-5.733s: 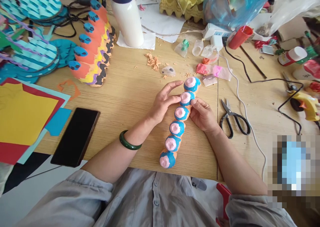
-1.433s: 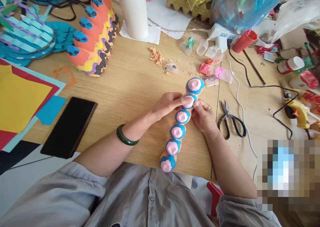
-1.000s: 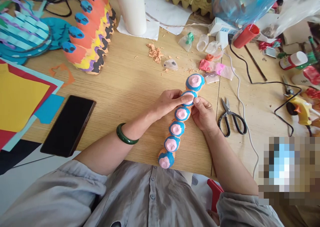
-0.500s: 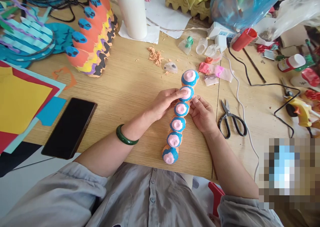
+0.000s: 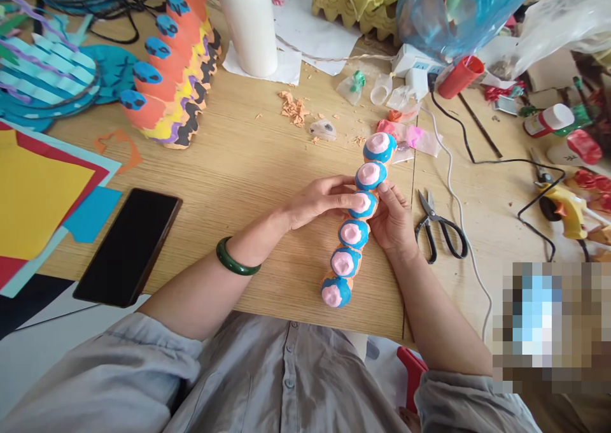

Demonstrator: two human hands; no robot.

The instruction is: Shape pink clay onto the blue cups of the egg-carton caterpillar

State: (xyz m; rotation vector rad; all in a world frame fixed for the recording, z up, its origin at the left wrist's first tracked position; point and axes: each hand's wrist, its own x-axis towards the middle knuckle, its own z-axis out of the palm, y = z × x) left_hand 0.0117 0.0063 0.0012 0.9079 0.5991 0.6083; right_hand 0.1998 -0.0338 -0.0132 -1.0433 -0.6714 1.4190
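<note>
A strip of egg carton (image 5: 352, 234) slants up from the table in front of me. Its rounded bumps carry blue clay topped with pink clay discs, and orange shows along the sides. My left hand (image 5: 312, 205) grips it from the left, the thumb lying on the pink disc of the third bump from the top and the fingers partly hidden beneath. From the right, my right hand (image 5: 394, 221) pinches its edge near the second and third bumps; some fingers are hidden behind it. Black-handled scissors (image 5: 440, 229) lie right of my right hand.
A phone (image 5: 128, 245) and coloured paper sheets (image 5: 42, 197) lie at left. Behind them stands an orange painted egg-carton piece (image 5: 176, 89). A white bottle (image 5: 251, 32), orange scraps (image 5: 293, 108) and a power strip (image 5: 405, 60) are farther back. A glue gun (image 5: 568, 210) lies at right.
The strip has shifted right and leans more to the right at its top. My left thumb has gone from the second bump to the third; my right hand sits closer against the edge.
</note>
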